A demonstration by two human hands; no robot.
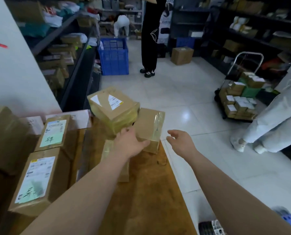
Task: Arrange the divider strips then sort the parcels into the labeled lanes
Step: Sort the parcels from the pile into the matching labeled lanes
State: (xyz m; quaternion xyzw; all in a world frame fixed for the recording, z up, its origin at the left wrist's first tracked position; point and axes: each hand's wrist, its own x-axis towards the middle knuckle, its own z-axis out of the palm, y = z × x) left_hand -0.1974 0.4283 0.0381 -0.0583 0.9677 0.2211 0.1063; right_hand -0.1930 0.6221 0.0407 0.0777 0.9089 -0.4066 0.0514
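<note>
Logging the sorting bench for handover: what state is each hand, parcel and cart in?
left hand, touching small box, grip unclear
right hand, open, empty
small box, taped shut
large parcel, taped shut, tilted
blue crate, upright on floor
trolley, loaded with boxes

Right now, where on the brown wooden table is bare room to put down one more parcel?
The near stretch of the brown wooden table, between the flat brown parcel and the right edge, is bare. Crowded: the far end with two tape-wrapped cardboard boxes, the left side with green-labelled cartons.
</note>
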